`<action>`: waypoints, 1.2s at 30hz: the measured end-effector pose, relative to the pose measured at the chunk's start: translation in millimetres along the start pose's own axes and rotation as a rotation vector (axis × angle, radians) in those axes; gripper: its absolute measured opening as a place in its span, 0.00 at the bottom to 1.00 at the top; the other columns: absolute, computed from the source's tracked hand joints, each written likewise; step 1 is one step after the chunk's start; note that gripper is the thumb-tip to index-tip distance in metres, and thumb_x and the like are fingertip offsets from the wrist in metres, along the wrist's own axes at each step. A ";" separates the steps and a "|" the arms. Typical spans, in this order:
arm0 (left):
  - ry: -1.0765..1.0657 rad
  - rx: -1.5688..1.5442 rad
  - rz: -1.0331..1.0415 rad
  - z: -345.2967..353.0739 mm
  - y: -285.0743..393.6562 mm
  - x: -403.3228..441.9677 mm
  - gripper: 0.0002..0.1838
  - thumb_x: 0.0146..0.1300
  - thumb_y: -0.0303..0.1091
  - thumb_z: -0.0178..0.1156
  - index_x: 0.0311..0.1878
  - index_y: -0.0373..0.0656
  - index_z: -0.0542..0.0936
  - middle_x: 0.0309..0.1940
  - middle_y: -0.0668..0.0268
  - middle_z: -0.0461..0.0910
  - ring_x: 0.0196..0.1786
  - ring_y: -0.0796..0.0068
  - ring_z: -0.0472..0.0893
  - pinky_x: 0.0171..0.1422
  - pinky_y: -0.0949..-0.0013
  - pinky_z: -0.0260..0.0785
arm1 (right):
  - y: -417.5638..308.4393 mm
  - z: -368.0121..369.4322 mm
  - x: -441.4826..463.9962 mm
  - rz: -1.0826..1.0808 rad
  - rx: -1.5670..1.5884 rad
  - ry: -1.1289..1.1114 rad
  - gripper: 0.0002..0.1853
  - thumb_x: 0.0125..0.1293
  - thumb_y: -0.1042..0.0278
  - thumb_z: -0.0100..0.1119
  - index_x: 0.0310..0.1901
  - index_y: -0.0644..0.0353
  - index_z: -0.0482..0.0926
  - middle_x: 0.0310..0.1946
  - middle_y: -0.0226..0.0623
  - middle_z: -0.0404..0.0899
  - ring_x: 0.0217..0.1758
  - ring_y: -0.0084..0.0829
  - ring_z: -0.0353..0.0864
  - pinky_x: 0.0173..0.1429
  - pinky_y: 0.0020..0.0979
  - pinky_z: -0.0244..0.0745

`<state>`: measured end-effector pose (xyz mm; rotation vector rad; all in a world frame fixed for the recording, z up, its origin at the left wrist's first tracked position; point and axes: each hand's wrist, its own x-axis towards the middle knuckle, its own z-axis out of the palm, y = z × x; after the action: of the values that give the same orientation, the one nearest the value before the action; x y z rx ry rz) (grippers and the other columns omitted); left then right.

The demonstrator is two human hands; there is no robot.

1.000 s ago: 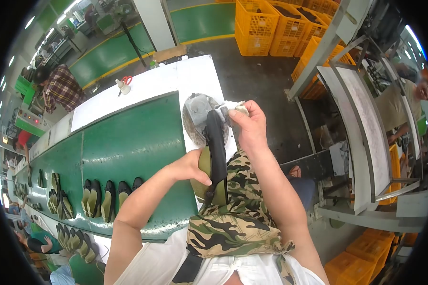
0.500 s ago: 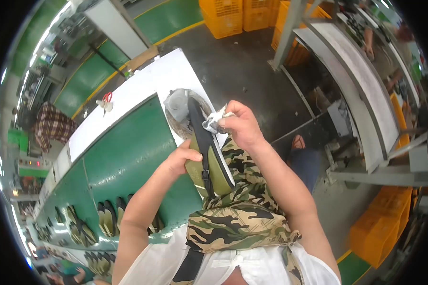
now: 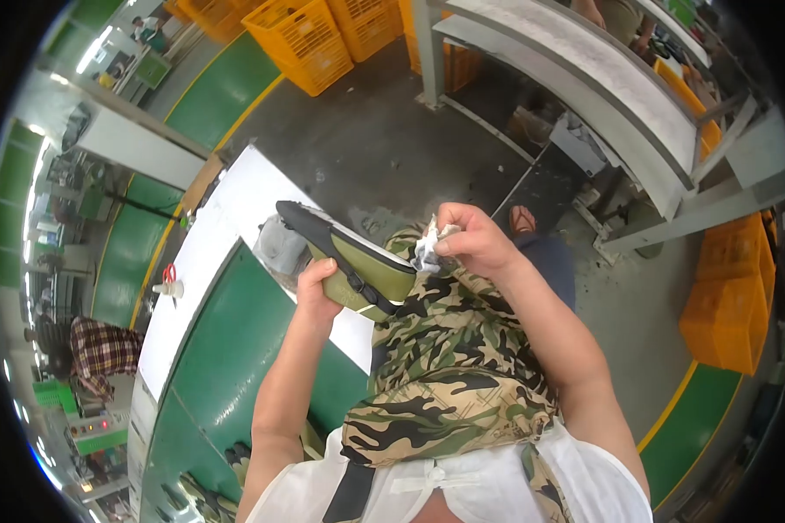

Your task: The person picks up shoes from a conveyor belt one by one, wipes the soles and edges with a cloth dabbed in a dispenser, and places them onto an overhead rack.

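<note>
An olive-green shoe with black trim, a strap and a buckle is in my left hand, whose thumb presses on its side. The shoe lies tilted above my lap, its toe toward the upper left. Pinched in my right hand is a crumpled white cloth, stained grey, just beyond the shoe's right end and apart from it. Behind the shoe, partly hidden, a clear greyish container or bag sits on the white tabletop. My camouflage apron covers my lap.
Red-handled scissors stand by a small pale bottle. Several shoes lie on the green surface. Orange crates stand behind and more crates at right, below a metal rack. A person in plaid is at left.
My left hand has tilted the shoe, swinging its toe leftward and lifting its other end. My right hand with the cloth has moved right, away from the toe. The view has turned rightward.
</note>
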<state>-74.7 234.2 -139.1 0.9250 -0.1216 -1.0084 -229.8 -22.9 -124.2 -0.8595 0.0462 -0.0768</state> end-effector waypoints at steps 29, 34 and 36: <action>0.090 1.020 0.553 263.1 74.1 204.6 0.33 0.44 0.18 0.70 0.58 0.36 0.71 0.46 0.59 0.80 0.46 0.65 0.81 0.53 0.64 0.77 | 87.2 -244.4 -34.4 -0.022 0.445 0.780 0.06 0.58 0.76 0.62 0.34 0.58 0.75 0.31 0.34 0.80 0.33 0.28 0.80 0.37 0.29 0.72; -0.016 1.404 0.845 342.8 130.5 323.1 0.36 0.44 0.26 0.76 0.58 0.36 0.70 0.46 0.56 0.82 0.47 0.64 0.82 0.53 0.63 0.77 | 61.2 -253.1 -26.0 -0.097 0.471 0.829 0.09 0.55 0.73 0.67 0.31 0.54 0.74 0.27 0.28 0.78 0.27 0.22 0.75 0.32 0.27 0.66; 0.086 1.631 0.928 384.7 138.6 362.0 0.39 0.41 0.34 0.78 0.58 0.34 0.71 0.46 0.51 0.83 0.47 0.60 0.84 0.54 0.62 0.76 | 60.2 -257.6 -24.4 -0.106 0.456 0.825 0.09 0.55 0.73 0.67 0.31 0.54 0.74 0.28 0.28 0.78 0.28 0.21 0.74 0.33 0.26 0.66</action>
<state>34.9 -249.7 89.1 2.0486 -1.3007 0.2299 -269.6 -176.1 -337.6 -0.3272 0.7292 -0.5192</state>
